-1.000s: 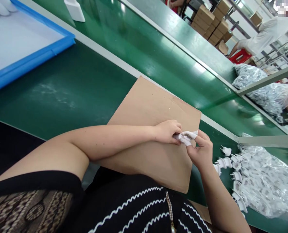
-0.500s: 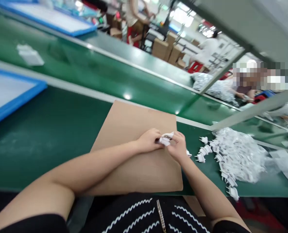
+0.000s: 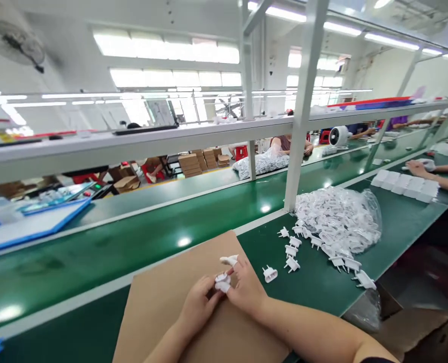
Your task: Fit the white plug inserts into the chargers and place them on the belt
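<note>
Over the cardboard sheet (image 3: 151,307), a small white plug piece (image 3: 222,280) is pinched between my two hands. My left hand (image 3: 200,301) closes on it from the left, fingertips bent against its side. My right hand (image 3: 249,290) grips it from the right, its thumb low on the piece. One raised finger of that hand wears a white fingertip cover (image 3: 229,260). Fingers partly hide the piece. Just right of the cardboard lies a loose white two-pin plug (image 3: 269,274), with several more plugs (image 3: 292,263) farther right on the green bench.
A clear bag full of white plugs (image 3: 337,217) rests on the green bench (image 3: 318,287). A metal post (image 3: 299,111) and shelf rail (image 3: 171,142) stand ahead. A row of white boxes (image 3: 405,185) and a co-worker's hand (image 3: 418,168) are at right.
The view has swung up and to the right, bringing the shelf and the co-worker's hand at right into sight. My hands still hold the white plug piece together.
</note>
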